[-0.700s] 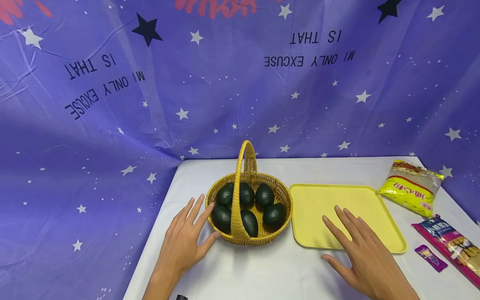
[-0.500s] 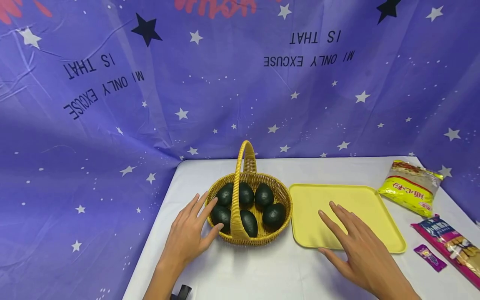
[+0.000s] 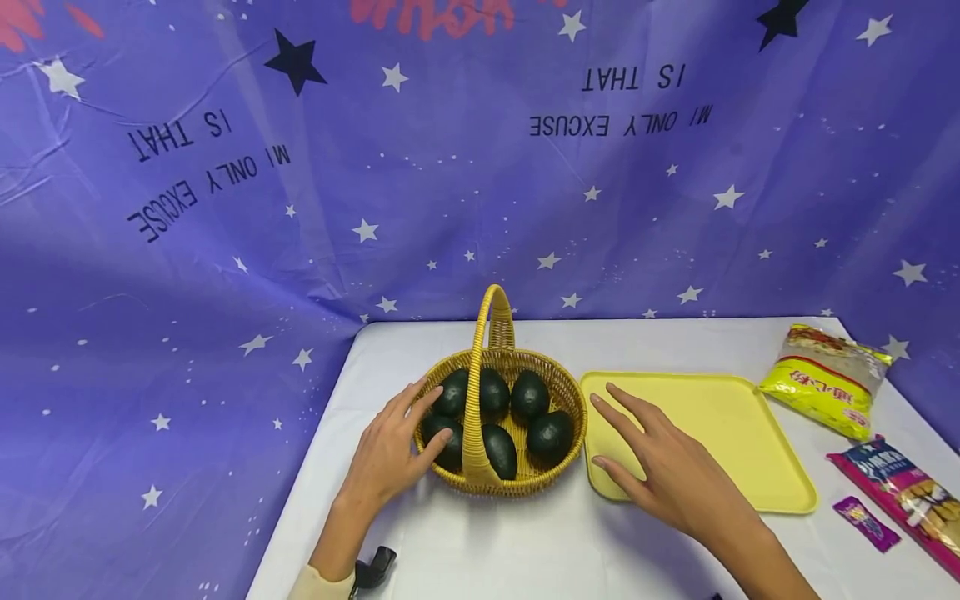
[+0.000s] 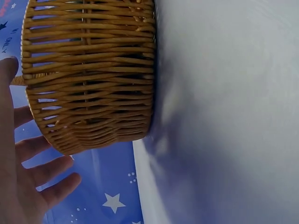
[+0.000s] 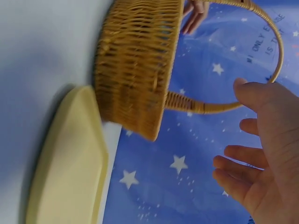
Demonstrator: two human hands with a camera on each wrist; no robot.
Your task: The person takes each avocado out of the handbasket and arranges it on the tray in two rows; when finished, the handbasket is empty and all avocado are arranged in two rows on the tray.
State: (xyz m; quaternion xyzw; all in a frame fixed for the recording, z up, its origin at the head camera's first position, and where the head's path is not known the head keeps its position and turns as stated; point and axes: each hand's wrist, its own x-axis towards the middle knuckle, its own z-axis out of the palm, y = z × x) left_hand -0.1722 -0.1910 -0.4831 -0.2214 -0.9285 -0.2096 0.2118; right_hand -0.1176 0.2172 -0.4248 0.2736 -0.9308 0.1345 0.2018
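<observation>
basket (image 4: pixel 91 88) cut off in wrist views

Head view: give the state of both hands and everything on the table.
Left hand: fingers spread, gripping nothing
Right hand: raised, gripping nothing
Basket: upright, handle up
Avocados: whole, in the basket
Tray: right side up
Yellow bag: plump, lying down
Long packet: lying, partly cropped
Small packet: lying flat

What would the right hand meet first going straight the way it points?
Likely the wicker basket, at its right rim or, if the right hand passes above that, its handle; height is unclear.
</observation>
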